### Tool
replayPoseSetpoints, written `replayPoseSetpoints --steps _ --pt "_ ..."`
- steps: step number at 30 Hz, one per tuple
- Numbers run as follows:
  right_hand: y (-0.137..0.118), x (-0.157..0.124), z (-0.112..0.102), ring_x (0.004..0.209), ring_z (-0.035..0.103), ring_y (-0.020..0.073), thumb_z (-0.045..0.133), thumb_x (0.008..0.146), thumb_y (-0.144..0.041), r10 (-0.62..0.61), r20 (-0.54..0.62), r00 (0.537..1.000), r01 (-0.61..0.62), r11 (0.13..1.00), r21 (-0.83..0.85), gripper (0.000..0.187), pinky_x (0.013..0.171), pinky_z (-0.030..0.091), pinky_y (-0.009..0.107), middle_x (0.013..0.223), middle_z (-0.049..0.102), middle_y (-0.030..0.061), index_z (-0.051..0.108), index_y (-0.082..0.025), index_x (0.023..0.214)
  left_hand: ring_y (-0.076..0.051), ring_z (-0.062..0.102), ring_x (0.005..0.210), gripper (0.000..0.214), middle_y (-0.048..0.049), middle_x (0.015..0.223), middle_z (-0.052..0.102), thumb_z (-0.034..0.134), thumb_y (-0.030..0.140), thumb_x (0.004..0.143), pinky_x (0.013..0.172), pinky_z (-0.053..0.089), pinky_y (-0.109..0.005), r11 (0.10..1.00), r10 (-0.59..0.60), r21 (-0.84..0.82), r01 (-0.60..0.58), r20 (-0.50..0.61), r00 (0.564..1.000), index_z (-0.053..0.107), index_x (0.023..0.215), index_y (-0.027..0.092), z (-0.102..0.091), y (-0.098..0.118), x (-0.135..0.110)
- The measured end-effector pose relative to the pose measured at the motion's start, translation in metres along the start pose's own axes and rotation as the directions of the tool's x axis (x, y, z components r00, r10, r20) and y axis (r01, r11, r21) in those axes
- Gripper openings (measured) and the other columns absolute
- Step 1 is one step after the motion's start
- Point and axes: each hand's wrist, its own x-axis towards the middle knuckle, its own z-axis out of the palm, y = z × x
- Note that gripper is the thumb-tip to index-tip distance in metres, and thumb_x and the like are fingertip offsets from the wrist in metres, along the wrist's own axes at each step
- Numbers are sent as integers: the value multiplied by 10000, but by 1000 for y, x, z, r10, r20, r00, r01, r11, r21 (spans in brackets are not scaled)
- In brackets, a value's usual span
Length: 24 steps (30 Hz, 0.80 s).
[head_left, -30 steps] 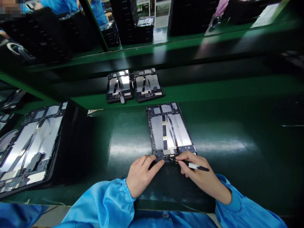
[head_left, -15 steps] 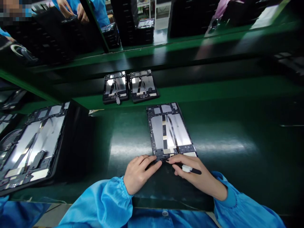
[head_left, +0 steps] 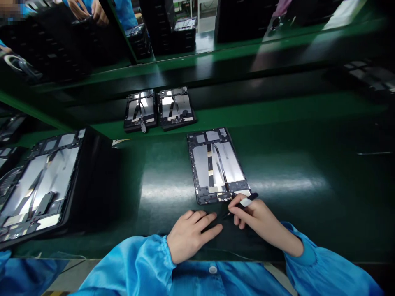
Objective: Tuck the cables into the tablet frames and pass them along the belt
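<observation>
A tablet with its back off (head_left: 200, 166) lies on the green bench in front of me, its silver panel, dark ribbon cables and frame exposed. Just below its lower edge rests my left hand (head_left: 191, 235), fingers apart and apparently holding nothing. My right hand (head_left: 251, 216), by the tablet's lower right corner, grips a slim black pen-like tool with a white band (head_left: 247, 201). The tool's tip points down and left towards the bench, close to my left fingertips and apart from the tablet. Its exact kind is unclear.
Two more opened tablets (head_left: 140, 109) lie at the back of the bench. On the left rises a tall dark stack topped by an opened tablet (head_left: 61, 164). Beyond the green ledge (head_left: 197, 59) are black stacks (head_left: 156, 28) and another person's hands (head_left: 99, 12).
Both hands have drawn back from the tablet's lower edge towards me. The tool has turned, its rear end now pointing up and right. The whole view has shifted slightly.
</observation>
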Motion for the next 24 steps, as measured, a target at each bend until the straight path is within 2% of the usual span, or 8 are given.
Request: replayPoseSetpoints --steps 4,7,12,14,17,20,22,24 --pt "-4 2 -1 599 680 206 594 901 -363 -133 -47 990 120 968 -222 153 512 520 284 657 655 9 573 -221 846 -199 524 1014 303 -57 1285 588 444 204 999 762 413 -307 1000 1 -8 -1 -3 1000 584 1263 258 -1 -3 0" --pt "-4 5 1 639 687 219 593 905 -348 -147 -22 989 137 956 -258 145 527 517 290 691 667 19 573 -218 842 -199 526 1015 301 -55 1269 594 463 196 992 756 411 -304 1000 -2 -10 2 -6 1000 587 1259 261 -1 -3 0" --pt "-2 7 7 628 679 205 587 916 -353 -117 3 993 115 970 -216 166 548 522 284 676 640 8 577 -209 834 -199 536 1003 295 -51 1254 607 457 198 996 736 417 -302 1000 -3 -23 2 -27 1000 601 1246 261 -1 -2 2" --pt "-3 6 6 627 681 192 566 930 -382 -86 14 996 87 985 -146 208 535 524 267 676 628 3 582 -205 823 -200 539 1006 291 -44 1261 608 467 197 993 740 423 -304 1000 -12 -29 11 -33 999 606 1239 267 0 -1 1" --pt "-11 8 -3 584 658 162 553 926 -465 -76 -48 996 76 997 -21 301 509 528 248 681 612 3 574 -199 788 -187 552 1008 279 -35 1258 613 498 188 982 747 433 -298 999 -29 -46 26 -59 998 616 1217 283 0 -1 0" --pt "-28 21 -12 558 626 137 585 898 -485 -131 -94 987 131 991 -7 329 521 542 246 698 610 9 576 -192 750 -170 571 996 250 -40 1192 646 535 173 965 748 444 -282 995 -81 -77 69 -155 985 626 1187 241 -3 -8 -2" --pt "-39 36 -14 575 651 147 610 881 -466 -113 -22 993 114 993 19 305 514 551 243 680 623 5 570 -193 751 -166 582 971 226 -46 1135 670 553 169 956 770 456 -283 990 -137 -71 124 -227 964 633 1164 207 -5 -15 -1" --pt "-46 52 -12 587 689 173 642 852 -461 -41 78 996 36 997 64 290 487 552 238 615 631 -9 552 -196 779 -163 589 942 201 -46 1088 688 557 171 954 795 468 -286 985 -172 -44 166 -269 948 644 1134 196 -6 -23 -1"
